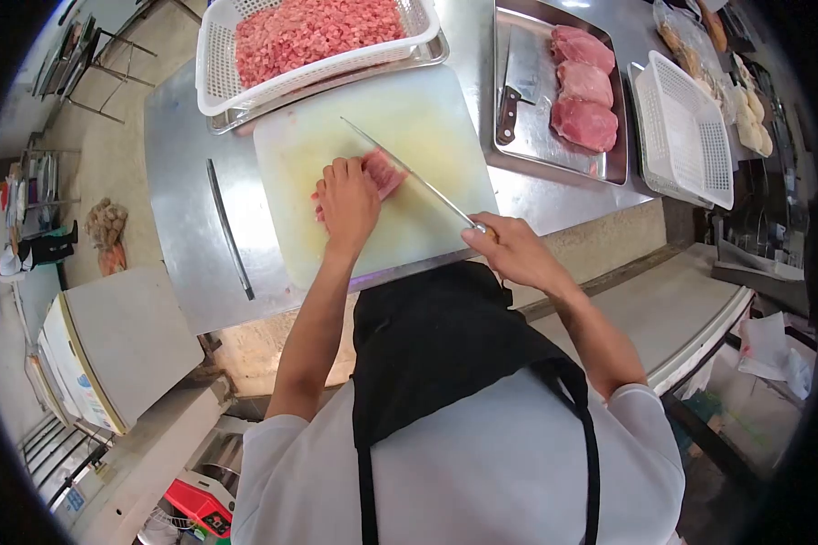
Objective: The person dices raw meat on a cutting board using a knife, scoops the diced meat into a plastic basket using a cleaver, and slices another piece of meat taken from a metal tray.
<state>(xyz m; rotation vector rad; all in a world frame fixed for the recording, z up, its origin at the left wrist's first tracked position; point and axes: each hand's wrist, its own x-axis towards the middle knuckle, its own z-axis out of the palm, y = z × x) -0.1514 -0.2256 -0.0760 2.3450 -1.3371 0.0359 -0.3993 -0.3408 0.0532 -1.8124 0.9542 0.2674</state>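
My left hand (348, 202) presses down with bent fingers on a piece of raw red meat (386, 174) lying on the white cutting board (445, 118). Part of the meat is hidden under that hand. In my right hand (513, 250) is the handle of a long knife (418, 178). Its blade points up and to the left across the board, beside the right end of the meat. Whether the edge touches the meat I cannot tell.
A white plastic basket (211, 68) of diced raw meat (318, 34) stands behind the board. To the right, a metal tray (527, 156) holds meat pieces (583, 86) and a cleaver (509, 113). Beyond it sits another white basket (686, 127). A dark rod (227, 227) lies left.
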